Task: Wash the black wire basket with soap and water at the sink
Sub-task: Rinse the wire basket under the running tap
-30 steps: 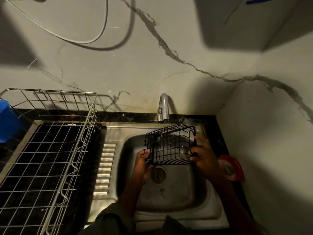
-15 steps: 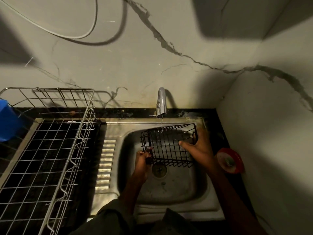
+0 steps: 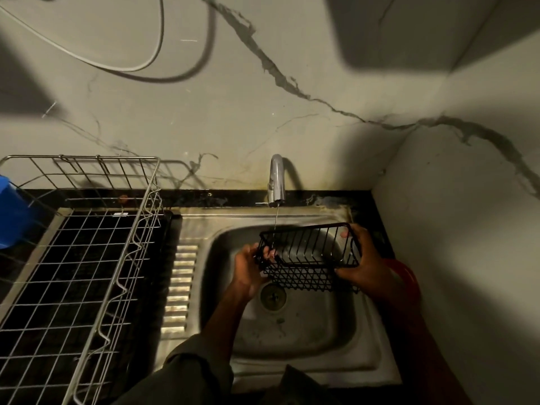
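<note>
Black wire basket (image 3: 309, 255) over sink (image 3: 306, 363), left hand (image 3: 248, 267) gripping its 9 o'clock end, right hand (image 3: 365, 264) clasping its 3 o'clock end, tap (image 3: 277, 182) stream at 12 o'clock

Black wire basket (image 3: 309, 255), steel-grey sink (image 3: 292, 340), blue tub (image 3: 11, 211).

You're in a home kitchen: steel sink (image 3: 368, 358) with tap (image 3: 276, 182) set in a black counter (image 3: 210, 197), wire dish rack (image 3: 87, 258) beside it.

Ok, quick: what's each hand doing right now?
Left hand: grips the black wire basket's left end.
Right hand: grips its right end.
</note>
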{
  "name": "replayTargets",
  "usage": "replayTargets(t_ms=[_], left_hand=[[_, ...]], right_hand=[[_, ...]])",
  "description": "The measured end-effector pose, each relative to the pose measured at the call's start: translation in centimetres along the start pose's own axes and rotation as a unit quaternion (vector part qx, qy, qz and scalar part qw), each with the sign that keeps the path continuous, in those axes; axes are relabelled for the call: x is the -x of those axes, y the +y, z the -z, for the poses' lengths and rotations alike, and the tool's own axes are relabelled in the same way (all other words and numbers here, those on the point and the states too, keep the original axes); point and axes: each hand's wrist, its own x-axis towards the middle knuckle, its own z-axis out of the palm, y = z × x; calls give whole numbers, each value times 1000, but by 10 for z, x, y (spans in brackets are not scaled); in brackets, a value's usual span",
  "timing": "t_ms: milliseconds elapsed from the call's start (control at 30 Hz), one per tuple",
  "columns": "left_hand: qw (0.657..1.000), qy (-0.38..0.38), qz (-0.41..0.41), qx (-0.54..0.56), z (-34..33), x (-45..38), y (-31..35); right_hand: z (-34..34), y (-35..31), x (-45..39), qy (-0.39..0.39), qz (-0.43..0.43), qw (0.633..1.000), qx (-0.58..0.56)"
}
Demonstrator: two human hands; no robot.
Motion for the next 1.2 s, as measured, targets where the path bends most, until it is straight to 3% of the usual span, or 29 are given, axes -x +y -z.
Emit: replayTargets(t_ms=[200, 300, 433, 633, 767, 867, 967, 1100, 1200], left_hand=[[994, 26, -3, -107, -24, -5, 6], [992, 50, -20, -111, -20, -5, 4], [995, 62, 16, -76, -9, 5, 5], [996, 61, 42, -42, 22, 6, -5], [998, 55, 43, -4, 41, 4, -8], [998, 33, 36, -32, 51, 13, -5], [997, -25, 62, -40, 55, 16, -6], [989, 6, 102, -112, 60, 13, -17], [983, 35, 64, -166, 59, 18, -18]], right_hand=[[2, -4, 2, 1, 35, 999, 35], [-9, -19, -6, 9, 65, 995, 76], [-39, -56, -25, 20, 93, 981, 170], [-88, -98, -61, -94, 122, 943, 295], [-110, -117, -74, -125, 176, 919, 330], [-108, -115, -86, -154, 145, 937, 277], [-93, -110, -94, -185, 54, 971, 141], [-77, -101, -95, -225, 0, 972, 70], [-73, -93, -104, -221, -14, 974, -49]])
